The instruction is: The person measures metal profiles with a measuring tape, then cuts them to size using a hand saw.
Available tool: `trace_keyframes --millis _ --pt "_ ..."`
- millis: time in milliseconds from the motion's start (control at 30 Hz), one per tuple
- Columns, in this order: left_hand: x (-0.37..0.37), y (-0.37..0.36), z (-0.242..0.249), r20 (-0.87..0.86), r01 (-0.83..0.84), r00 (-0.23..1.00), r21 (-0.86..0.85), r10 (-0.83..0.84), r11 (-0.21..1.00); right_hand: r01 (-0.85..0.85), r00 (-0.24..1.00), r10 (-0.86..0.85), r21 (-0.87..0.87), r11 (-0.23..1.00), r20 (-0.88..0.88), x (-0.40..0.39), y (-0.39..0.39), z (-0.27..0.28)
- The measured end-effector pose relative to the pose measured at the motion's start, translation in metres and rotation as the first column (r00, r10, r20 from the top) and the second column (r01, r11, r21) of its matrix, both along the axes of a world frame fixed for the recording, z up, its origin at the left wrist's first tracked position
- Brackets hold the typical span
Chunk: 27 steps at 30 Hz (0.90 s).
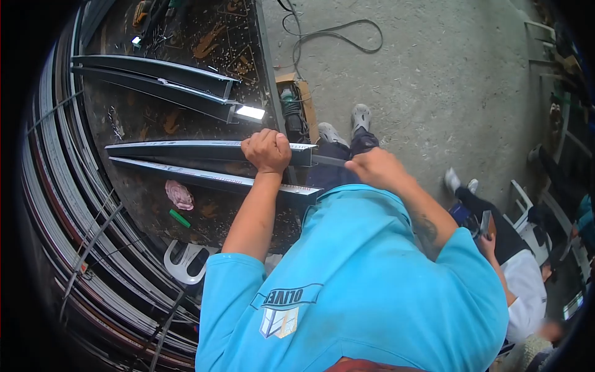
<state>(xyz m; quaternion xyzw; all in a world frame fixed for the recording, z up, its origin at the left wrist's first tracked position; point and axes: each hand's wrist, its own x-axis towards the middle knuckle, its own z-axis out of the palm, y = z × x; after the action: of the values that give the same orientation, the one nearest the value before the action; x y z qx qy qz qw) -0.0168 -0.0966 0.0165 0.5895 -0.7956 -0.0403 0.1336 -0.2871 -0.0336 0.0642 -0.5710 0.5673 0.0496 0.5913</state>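
My left hand (266, 150) is closed in a fist over the end portion of a dark metal profile (186, 146) with a printed pale strip along its edge. My right hand (377, 167) is closed around one end of a flat grey metal bar (328, 160), which looks like a file. Its other end reaches the profile's open end. A second dark profile (214, 177) lies alongside, nearer my body, angled so the two meet closely at the far left. Farther up the dark workbench (142, 118) rests another pair of profiles (155, 74).
A pink crumpled cloth (179, 194) and a green piece (180, 218) lie on the bench. Beside it, a cardboard box (306, 102) holds a power tool. A cable (347, 26) loops on the floor. Long profiles (68, 204) fill a rack at left. Another person (517, 279) sits at right.
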Motion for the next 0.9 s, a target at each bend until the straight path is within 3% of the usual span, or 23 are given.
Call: trace_keyframes --millis 133,300,467,600,667,833,900 --pt "-0.003 0.003 0.003 -0.017 -0.008 1.000 0.044 0.009 0.999 0.062 0.998 -0.061 -0.066 0.996 0.011 0.045 -0.012 -0.009" --pt "-0.001 0.001 0.001 -0.003 0.001 1.000 0.007 -0.001 1.000 -0.050 0.997 0.049 -0.010 0.999 -0.064 0.008 -0.024 0.010" --pt "0.003 -0.002 -0.001 -0.012 0.013 1.000 0.019 -0.013 1.000 0.011 0.998 -0.017 -0.088 0.996 -0.065 0.025 -0.025 0.003" --pt "0.004 0.001 -0.001 -0.004 -0.005 1.000 0.020 0.005 1.000 -0.140 0.983 0.142 0.022 0.990 -0.117 0.022 -0.045 0.012" --pt "0.005 0.001 0.000 -0.021 0.000 1.000 0.008 0.000 1.000 -0.149 0.987 0.137 -0.166 0.975 -0.083 0.037 -0.043 0.001" --pt "0.006 0.000 -0.002 -0.019 -0.010 1.000 -0.041 0.010 0.999 -0.167 0.981 0.157 -0.082 0.982 -0.115 0.029 -0.015 0.017" --pt "0.005 0.002 -0.001 -0.010 -0.015 1.000 0.007 0.015 1.000 -0.101 0.980 0.080 -0.112 0.989 -0.181 0.036 -0.010 0.019"
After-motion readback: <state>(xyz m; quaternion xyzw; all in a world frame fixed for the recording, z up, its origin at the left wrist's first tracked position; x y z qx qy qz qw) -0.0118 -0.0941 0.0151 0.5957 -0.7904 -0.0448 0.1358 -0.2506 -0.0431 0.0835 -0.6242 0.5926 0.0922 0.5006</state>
